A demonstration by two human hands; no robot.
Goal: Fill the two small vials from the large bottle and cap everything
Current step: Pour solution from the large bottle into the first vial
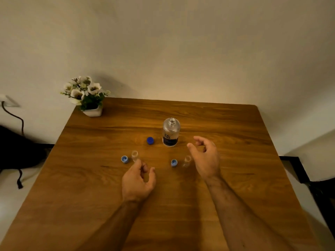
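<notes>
The large clear bottle [171, 132] with a dark label stands uncapped mid-table, its blue cap [150, 140] lying to its left. Two small clear vials stand open: the left vial [134, 155] with a light-blue cap [124, 159] beside it, and the right vial [186, 160] with a light-blue cap [174, 162] on its left. My left hand [138, 180] hovers just below the left vial, fingers loosely curled, holding nothing. Just right of the right vial and below the bottle hangs my right hand [205, 156], loosely curled and empty.
A white pot of artificial flowers [87, 96] stands at the far left corner of the wooden table [226, 134]. A wall is behind the table. A dark bag and a cable lie off the table's left side.
</notes>
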